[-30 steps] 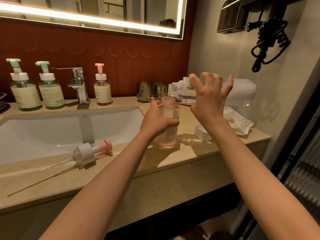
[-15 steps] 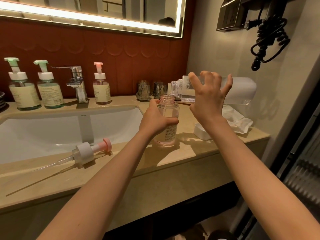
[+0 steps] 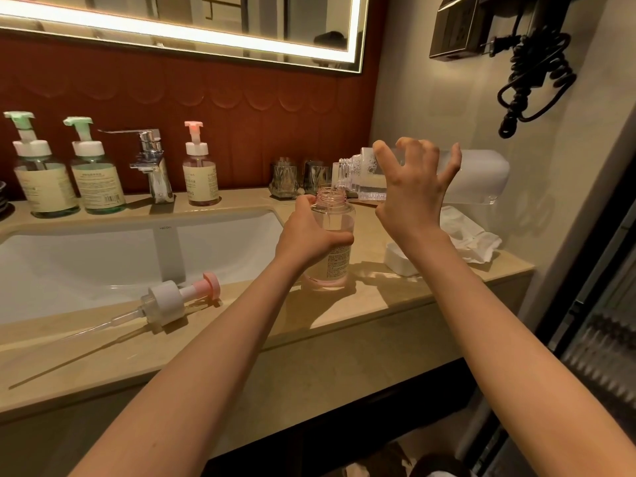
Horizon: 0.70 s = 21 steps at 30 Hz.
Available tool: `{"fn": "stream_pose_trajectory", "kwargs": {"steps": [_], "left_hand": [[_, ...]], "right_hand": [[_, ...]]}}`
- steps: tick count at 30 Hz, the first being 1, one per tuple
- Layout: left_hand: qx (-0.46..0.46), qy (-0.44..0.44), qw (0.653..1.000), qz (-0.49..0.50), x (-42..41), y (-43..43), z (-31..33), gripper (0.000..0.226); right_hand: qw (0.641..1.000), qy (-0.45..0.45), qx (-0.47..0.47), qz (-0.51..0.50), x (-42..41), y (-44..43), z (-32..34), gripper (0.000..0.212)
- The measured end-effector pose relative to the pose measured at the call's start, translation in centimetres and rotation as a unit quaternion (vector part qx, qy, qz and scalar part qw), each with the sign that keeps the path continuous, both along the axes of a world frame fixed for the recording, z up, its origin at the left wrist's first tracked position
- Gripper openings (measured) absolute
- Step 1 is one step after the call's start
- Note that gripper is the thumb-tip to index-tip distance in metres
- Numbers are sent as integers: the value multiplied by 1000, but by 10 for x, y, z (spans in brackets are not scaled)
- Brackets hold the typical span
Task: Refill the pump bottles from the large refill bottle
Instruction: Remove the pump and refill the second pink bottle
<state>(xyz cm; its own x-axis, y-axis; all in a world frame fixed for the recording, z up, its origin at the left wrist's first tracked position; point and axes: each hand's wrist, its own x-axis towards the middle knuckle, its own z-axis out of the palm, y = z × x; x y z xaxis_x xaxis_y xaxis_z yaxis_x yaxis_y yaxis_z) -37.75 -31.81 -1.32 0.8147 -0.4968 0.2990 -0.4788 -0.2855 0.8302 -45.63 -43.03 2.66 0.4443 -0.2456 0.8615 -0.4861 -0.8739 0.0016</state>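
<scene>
Hardly anything has shifted since a second ago: both hands keep their places, and the big bottle remains tipped on its side over the small one.

Far left, at the back of the counter point(image 3: 378, 301), two green pump bottles point(image 3: 41, 180) stand side by side with their pumps on. Next comes the faucet point(image 3: 151, 160), and just to its right a pink pump bottle point(image 3: 200, 173), also capped. Below them lies the white basin point(image 3: 86, 256). On the front ledge a loose pump head point(image 3: 172, 301) rests on its side, pink nozzle pointing right and its long tube trailing left.

Right of the basin, the left hand point(image 3: 306, 235) grips the open bottle point(image 3: 332, 215) around its middle, fingers wrapped behind and thumb across the front. That bottle stands upright on the counter, neck uncovered. Behind it sit two glass tumblers point(image 3: 284, 179).

Just above the open neck hangs the mouth of the refill bottle point(image 3: 481, 177), held nearly level, clear liquid pooled along its lower side. The right hand point(image 3: 413, 194) clutches its body from the near side, fingers spread and curled over the top.

Under that wrist lies a white cap point(image 3: 399, 259), with a crumpled white sheet point(image 3: 468, 235) beside it. A black coiled cord point(image 3: 533, 74) hangs on the wall above.
</scene>
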Motion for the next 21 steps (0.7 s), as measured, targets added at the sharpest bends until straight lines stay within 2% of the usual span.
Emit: {"fn": "stream_pose_trajectory", "kwargs": {"steps": [9, 16, 21], "left_hand": [[3, -5, 1000, -2, 0, 1, 0, 88], [-1, -2, 1000, -2, 1, 0, 0, 89], [3, -7, 1000, -1, 1, 1, 0, 90]], "right_hand": [[1000, 13, 9, 2, -2, 1, 2, 66], [1000, -9, -12, 2, 4, 5, -2, 66], [1000, 11, 12, 1, 3, 3, 1, 68]]}}
